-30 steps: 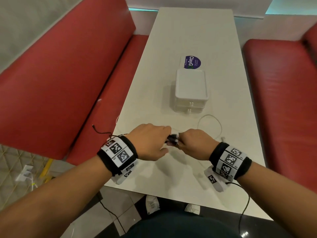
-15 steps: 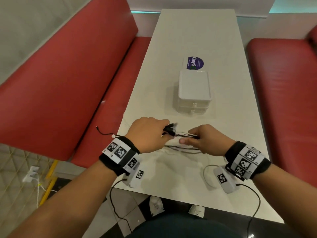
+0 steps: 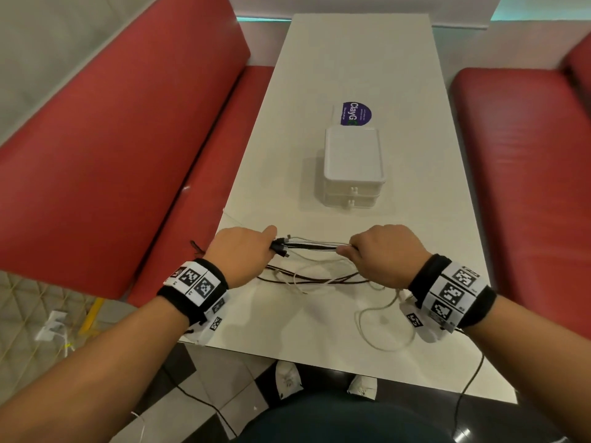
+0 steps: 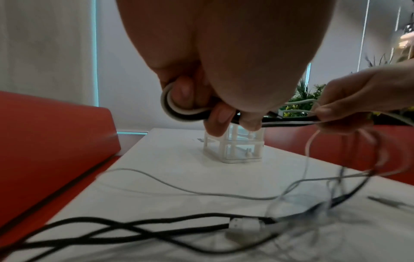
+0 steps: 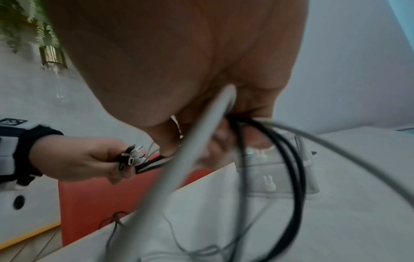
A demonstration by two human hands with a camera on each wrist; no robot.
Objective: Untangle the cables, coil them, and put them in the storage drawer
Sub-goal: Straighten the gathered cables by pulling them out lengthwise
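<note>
Item: black and white cables (image 3: 311, 246), light, limp, likely to slip; best taken near the connector ends. Left hand (image 3: 241, 252) clenched those ends; right hand (image 3: 385, 252) pinched the strands, both raised above the bench (image 3: 319, 314). Slack lay looped below; 2-drawer storage unit (image 3: 353, 167) stood closed beyond.

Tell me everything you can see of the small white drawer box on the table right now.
The small white plastic drawer box stands upright on the white table, beyond both hands and touching neither. It has a flat lid-like top with rounded corners and two stacked drawers, each with a small knob on the front; the fronts look translucent in the left wrist view. Both drawers appear closed. A purple round sticker lies just behind it. No cable reaches it.
</note>
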